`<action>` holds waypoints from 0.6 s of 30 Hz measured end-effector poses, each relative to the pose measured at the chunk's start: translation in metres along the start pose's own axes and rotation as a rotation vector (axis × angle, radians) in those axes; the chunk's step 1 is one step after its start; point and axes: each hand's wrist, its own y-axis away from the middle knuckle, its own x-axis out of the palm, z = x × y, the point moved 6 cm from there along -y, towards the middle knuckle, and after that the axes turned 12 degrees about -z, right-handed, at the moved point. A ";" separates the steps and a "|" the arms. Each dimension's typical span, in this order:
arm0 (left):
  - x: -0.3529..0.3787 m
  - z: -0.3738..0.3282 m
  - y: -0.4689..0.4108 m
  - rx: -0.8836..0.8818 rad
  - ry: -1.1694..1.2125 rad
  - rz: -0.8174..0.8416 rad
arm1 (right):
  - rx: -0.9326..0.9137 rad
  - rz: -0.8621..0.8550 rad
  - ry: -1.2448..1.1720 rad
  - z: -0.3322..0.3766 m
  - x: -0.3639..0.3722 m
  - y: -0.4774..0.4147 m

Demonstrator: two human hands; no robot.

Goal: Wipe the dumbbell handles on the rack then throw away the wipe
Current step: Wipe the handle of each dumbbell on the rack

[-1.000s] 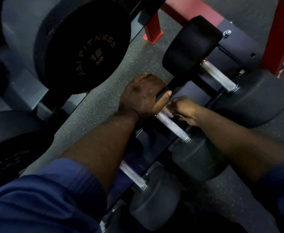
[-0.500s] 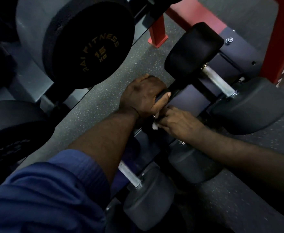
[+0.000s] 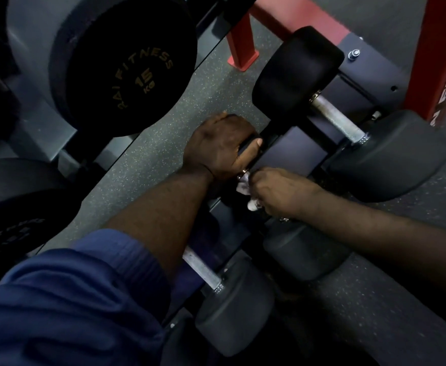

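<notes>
The left hand (image 3: 220, 147) is clasping the middle dumbbell (image 3: 305, 250) by its far head. The right hand (image 3: 282, 194) is squeezing the wipe (image 3: 244, 186) around its handle (image 3: 243, 177)

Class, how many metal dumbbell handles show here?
3: the far handle by the red post, the middle handle under the right hand, the near handle beside the left forearm. More may be hidden.

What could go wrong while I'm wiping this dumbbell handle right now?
The left hand grips the middle dumbbell close to the larger dumbbell's head; if either rolls, that hand could get pinched. The wipe is bunched small under the right hand, so part of the handle may get missed.
</notes>
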 end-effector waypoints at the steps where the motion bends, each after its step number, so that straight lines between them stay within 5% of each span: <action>1: 0.000 -0.001 0.000 0.002 0.009 0.000 | 0.035 0.012 -0.016 -0.008 -0.002 0.004; 8: -0.003 -0.004 -0.001 0.046 0.004 0.017 | 0.336 -0.241 -0.262 -0.012 0.006 -0.009; 13: -0.003 -0.002 -0.002 0.030 0.018 0.014 | 0.416 0.279 -0.060 -0.036 0.006 0.026; 18: -0.001 -0.001 -0.003 0.034 0.002 0.032 | 0.626 -0.023 -0.182 -0.068 -0.001 0.004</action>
